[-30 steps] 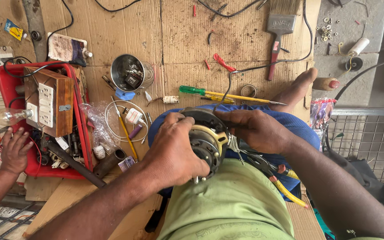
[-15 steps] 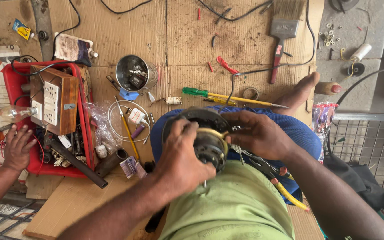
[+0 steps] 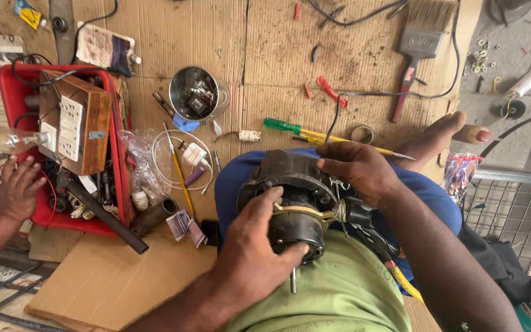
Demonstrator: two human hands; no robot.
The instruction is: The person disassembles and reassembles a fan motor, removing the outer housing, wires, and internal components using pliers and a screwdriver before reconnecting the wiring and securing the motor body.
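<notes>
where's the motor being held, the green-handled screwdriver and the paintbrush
motor (image 3: 293, 190), head view, on its dark round housing between the hands
green-handled screwdriver (image 3: 281, 126), head view, on the green handle
paintbrush (image 3: 417, 43), head view, on the grey metal band below the bristles

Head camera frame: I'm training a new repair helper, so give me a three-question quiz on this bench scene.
1. True or false: both of the wearer's hands are on the dark motor.
2. What colour is the handle of the screwdriver lying on the cardboard? A red, B green, C black.
3. What does the other person's hand rest on?

Key:
1. True: left hand and right hand grip it.
2. B.
3. The edge of the red tray.
</notes>
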